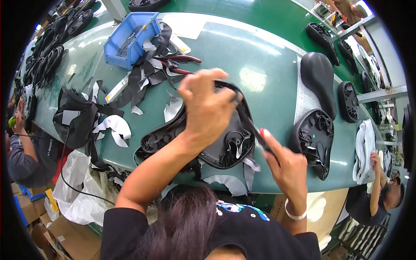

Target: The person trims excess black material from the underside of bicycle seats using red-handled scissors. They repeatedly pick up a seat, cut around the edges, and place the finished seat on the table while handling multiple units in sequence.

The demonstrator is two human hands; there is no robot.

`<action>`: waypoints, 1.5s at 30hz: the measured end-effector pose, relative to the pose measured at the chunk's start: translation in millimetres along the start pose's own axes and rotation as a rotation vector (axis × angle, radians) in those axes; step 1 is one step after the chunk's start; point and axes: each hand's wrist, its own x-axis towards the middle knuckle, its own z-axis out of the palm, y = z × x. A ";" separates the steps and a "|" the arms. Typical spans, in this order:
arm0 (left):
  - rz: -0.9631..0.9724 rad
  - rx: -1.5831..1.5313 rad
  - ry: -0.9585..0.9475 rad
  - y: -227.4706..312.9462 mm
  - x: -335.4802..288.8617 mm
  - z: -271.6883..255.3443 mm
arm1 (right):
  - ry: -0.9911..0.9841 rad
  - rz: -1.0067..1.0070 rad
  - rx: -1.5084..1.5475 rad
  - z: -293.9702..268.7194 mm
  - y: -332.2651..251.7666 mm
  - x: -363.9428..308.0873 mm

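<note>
Black, upturned on the worktop (277, 97), the saddle (214, 152) lies at ten o'clock from my right grip (286, 164), clamped on a dark tool (262, 142); whether my nearer left grip (208, 106) clasps anything, I can't tell.

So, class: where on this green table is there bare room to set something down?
The broadest bare patch of the tabletop lies between the central saddle shell and the white sheet beside the black saddle. It reaches left to the red-handled tool. Crowded: between the blue bin and the shell, where scraps lie heaped.
</note>
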 end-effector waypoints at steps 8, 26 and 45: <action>-0.631 -0.403 -0.138 -15.3 -6.0 -44.5 | -0.090 -0.174 -0.167 -31.4 16.4 54.8; -0.106 -0.515 -0.874 -18.1 27.2 -48.5 | -0.143 -0.133 -0.227 -24.0 -5.2 -4.7; -0.783 -0.684 -0.195 -80.1 34.8 -19.1 | 0.625 0.373 0.728 -21.7 28.6 -2.8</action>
